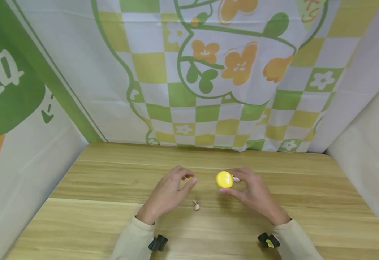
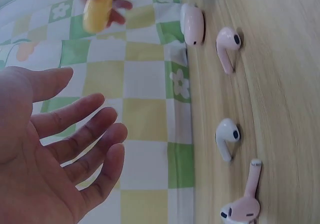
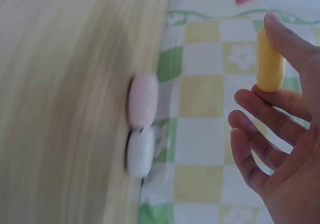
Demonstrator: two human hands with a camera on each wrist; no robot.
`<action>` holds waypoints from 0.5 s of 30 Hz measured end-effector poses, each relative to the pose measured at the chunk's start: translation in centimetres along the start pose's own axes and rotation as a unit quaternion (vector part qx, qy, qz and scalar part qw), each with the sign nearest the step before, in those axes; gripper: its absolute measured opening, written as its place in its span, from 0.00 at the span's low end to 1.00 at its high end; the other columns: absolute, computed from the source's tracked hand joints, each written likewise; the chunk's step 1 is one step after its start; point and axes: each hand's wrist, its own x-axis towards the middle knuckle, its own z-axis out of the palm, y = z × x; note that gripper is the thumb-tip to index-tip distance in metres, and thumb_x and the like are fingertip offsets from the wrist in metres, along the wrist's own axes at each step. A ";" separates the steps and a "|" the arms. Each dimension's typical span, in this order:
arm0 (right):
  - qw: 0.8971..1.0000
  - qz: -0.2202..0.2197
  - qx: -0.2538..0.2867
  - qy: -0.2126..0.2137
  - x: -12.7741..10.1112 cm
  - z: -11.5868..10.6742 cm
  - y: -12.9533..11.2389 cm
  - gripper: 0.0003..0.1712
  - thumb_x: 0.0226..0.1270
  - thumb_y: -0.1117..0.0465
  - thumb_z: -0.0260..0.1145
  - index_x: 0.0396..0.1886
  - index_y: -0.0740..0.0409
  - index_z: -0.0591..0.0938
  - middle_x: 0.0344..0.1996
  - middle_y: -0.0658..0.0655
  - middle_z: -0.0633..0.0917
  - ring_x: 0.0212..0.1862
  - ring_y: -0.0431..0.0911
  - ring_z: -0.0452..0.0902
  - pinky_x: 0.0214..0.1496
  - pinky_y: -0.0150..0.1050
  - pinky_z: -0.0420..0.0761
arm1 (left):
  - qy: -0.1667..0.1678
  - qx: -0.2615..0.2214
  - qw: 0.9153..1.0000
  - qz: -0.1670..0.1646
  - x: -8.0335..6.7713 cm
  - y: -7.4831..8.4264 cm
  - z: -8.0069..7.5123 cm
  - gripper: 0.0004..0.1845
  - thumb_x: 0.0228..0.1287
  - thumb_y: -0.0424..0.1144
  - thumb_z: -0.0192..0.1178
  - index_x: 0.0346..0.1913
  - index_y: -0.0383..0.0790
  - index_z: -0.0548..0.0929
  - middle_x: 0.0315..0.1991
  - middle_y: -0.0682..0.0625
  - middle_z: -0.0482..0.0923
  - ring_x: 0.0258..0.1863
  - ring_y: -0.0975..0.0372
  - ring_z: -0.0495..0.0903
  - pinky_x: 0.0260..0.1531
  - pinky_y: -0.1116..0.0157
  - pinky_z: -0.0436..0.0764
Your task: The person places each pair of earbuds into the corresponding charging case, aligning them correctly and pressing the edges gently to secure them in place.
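Observation:
Between thumb and index finger my right hand (image 1: 255, 193) pinches a glossy yellow rounded earbud case (image 1: 224, 180), lifted above the wooden table. Seen edge-on in the right wrist view, the yellow case (image 3: 270, 64) looks pill-shaped, and the other fingers are loosely curled away from it. My left hand (image 1: 166, 195) hovers to the left with nothing in it, its fingers loosely bent, as the left wrist view also shows. Nearest to it on the table is a pale earbud (image 1: 196, 206). In the left wrist view lie a pink earbud (image 2: 227, 46) and a white earbud (image 2: 227, 136).
A pink case (image 3: 143, 100) and a white case (image 3: 140, 153) stand end to end on the table. Another pink earbud (image 2: 246, 206) partly covers a white one at the left wrist view's lower edge. A checkered cloth (image 1: 205, 113) hangs behind the table (image 1: 111, 173).

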 end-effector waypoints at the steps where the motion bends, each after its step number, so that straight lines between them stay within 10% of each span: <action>1: 1.000 0.009 -0.006 -0.001 -0.2 -0.2 0.4 0.29 0.47 0.55 0.85 0.51 0.58 0.88 0.46 0.55 0.88 0.47 0.49 0.84 0.47 0.49 0.85 | 0.002 0.003 1.000 -0.002 0.0 -0.1 -0.1 0.19 0.77 0.50 0.57 0.58 0.40 0.83 0.52 0.49 0.80 0.53 0.53 0.79 0.52 0.52 0.79; 15: 0.976 0.176 -0.103 -0.071 -2.4 -3.5 6.3 0.33 0.60 0.45 0.77 0.55 0.66 0.85 0.53 0.68 0.85 0.57 0.68 0.77 0.58 0.67 0.74 | 0.016 0.019 1.000 -0.018 -0.3 -1.7 -1.4 0.19 0.76 0.49 0.58 0.59 0.41 0.83 0.53 0.49 0.79 0.54 0.53 0.79 0.53 0.51 0.79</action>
